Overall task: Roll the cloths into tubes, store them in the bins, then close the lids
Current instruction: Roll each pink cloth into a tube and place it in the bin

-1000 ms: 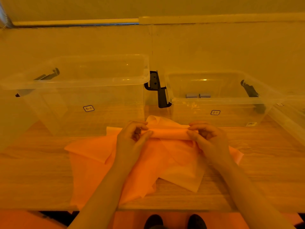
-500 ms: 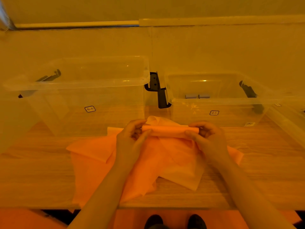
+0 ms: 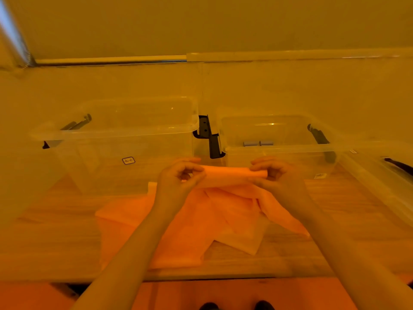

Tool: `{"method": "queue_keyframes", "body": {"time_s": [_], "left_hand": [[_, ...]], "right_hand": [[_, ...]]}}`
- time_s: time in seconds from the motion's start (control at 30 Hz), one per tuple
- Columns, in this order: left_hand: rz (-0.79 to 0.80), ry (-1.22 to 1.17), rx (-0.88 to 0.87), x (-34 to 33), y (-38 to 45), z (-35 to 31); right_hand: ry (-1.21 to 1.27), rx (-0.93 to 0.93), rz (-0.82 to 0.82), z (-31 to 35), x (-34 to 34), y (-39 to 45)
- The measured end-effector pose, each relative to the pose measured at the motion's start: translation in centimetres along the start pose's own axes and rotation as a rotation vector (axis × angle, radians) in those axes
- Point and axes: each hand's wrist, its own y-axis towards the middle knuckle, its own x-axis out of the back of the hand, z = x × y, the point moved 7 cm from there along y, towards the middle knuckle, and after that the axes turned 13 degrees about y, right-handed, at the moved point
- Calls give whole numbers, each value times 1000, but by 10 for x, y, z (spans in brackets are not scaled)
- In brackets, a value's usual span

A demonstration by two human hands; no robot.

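Observation:
An orange cloth roll (image 3: pixel 228 174) is lifted a little above the table, its loose tail hanging down onto the pile of orange cloths (image 3: pixel 201 222). My left hand (image 3: pixel 178 177) pinches the roll's left end and my right hand (image 3: pixel 274 175) pinches its right end. Behind them stand two clear plastic bins without lids: a large left bin (image 3: pixel 116 130) and a smaller right bin (image 3: pixel 279 148) with two small grey rolls (image 3: pixel 258 143) inside.
The wooden table (image 3: pixel 55 231) has its front edge near the bottom of the view. Black latch handles (image 3: pixel 209 136) sit between the bins. A clear lid (image 3: pixel 384 175) leans at the far right. A wall rises close behind the bins.
Both hands have raised the roll off the pile and moved it slightly away from me, with the tail now hanging below it. The roll looks tighter and longer.

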Motion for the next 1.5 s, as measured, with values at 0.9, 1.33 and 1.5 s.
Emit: {"method": "queue_keyframes", "body": {"time_s": [0.9,1.33,1.5], "left_hand": [[149,-15,52,-2,-30,-29],[101,-22,57,0,-30,-28],[116,-69,91,0,-32,-21]], "right_hand": [[145,-175,-43,14,7,-46],[130,-130,-72,20,4,-40],[94,-181,-64,15,2,-41]]}}
